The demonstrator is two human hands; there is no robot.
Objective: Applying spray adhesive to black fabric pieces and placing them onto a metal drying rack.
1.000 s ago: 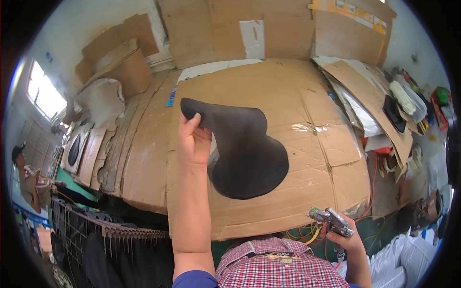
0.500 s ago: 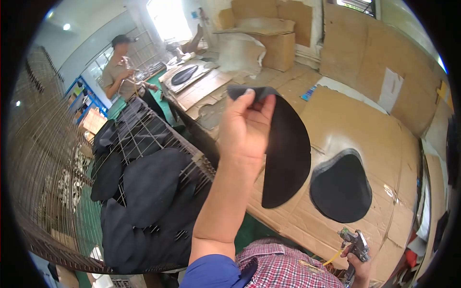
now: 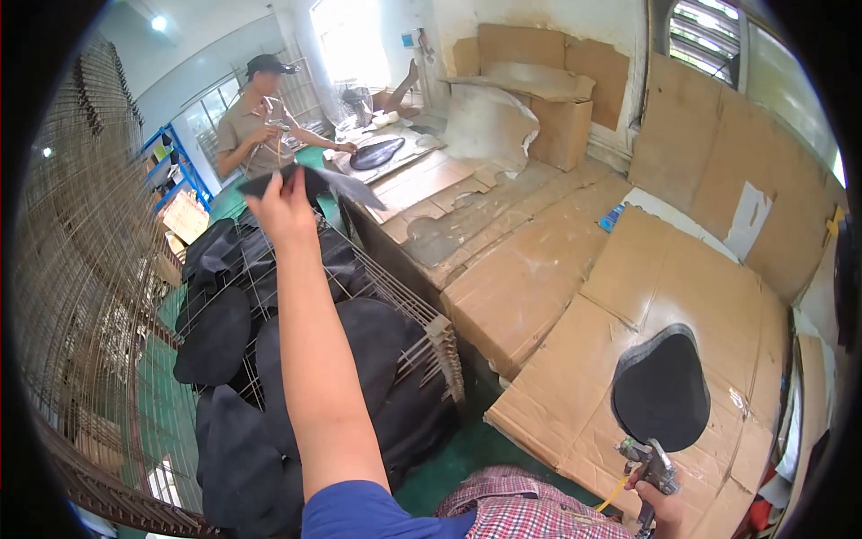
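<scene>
Two grips are closed: the right hand (image 3: 663,501) clasps a metal spray gun (image 3: 655,464) with a yellow hose, by the near edge of the cardboard-covered table (image 3: 557,395). Inward from that edge lies a rounded black piece (image 3: 660,400), a grey border along its far side. Beside the table's left corner, a wire rack (image 3: 442,337) bears black cutouts (image 3: 373,355). Toward the rack's far end, the left hand (image 3: 285,211) pinches a blurred black sheet (image 3: 348,187). Beyond, a capped co-worker (image 3: 260,135) touches a dark oval (image 3: 377,154).
</scene>
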